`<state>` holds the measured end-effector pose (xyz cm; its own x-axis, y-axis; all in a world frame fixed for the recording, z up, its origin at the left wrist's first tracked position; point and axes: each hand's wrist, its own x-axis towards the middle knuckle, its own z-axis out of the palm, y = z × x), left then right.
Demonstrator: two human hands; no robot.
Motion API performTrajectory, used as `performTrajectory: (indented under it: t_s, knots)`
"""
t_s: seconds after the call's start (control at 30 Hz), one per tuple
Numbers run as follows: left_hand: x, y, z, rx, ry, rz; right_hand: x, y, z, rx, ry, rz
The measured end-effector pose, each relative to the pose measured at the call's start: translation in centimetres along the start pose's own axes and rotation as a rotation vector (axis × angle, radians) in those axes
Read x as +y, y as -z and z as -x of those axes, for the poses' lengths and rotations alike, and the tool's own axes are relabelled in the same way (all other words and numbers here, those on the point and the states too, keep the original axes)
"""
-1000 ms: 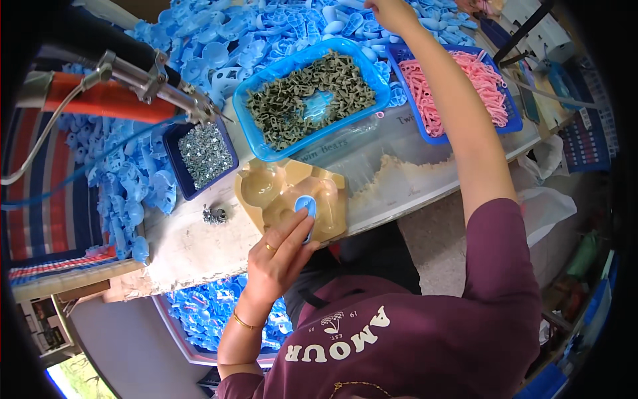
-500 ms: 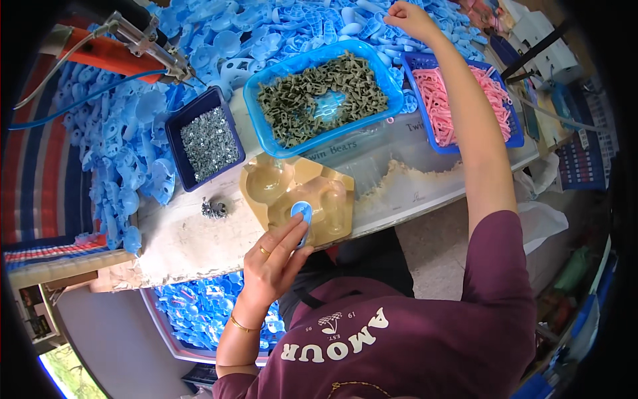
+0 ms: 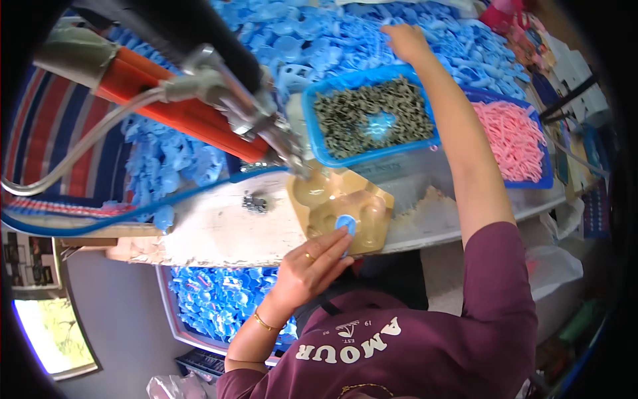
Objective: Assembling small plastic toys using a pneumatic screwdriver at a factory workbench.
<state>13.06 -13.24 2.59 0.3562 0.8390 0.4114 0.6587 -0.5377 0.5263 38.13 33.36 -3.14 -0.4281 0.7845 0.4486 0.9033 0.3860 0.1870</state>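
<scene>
Above the maroon shirt (image 3: 425, 332)'s white lettering (image 3: 335, 354), the left hand (image 3: 309, 269) clasps a blue piece (image 3: 345, 223) on a tan tray (image 3: 319, 216), while the right hand (image 3: 407, 45), well apart, meets heaped blue parts (image 3: 458, 46), grip unclear.

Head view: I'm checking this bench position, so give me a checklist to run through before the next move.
1. Left hand in contact with the blue oval part: ok, fingers on it.
2. Right hand at the pile of blue plastic parts: ok, though contact is unclear.
3. Something held in the right hand: cannot tell.
4. Tan moulded fixture fully in view: not ok; the orange-handled tool and left hand overlap it.
5. Contents of the dark blue tray: cannot tell, mostly hidden behind the tool.
</scene>
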Motion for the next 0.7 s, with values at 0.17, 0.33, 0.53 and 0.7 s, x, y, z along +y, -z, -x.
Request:
performTrajectory:
  t_s: [0.17,0.33,0.53,0.7]
  knots:
    - [-0.2,-0.1,1.3,0.014,-0.023,-0.031,0.4,4.0,0.9,0.287,-0.234,-0.295]
    - [-0.4,-0.5,0.9,0.032,-0.051,-0.019,0.6,10.6,5.0,0.12,-0.029,-1.592]
    - [-1.1,-2.1,1.8,0.089,-0.085,-0.166,-10.3,19.4,17.1,-0.644,0.055,-1.496]
    - [-1.7,-2.0,1.8,0.105,-0.101,-0.247,-14.2,21.6,23.0,-0.532,0.285,-1.113]
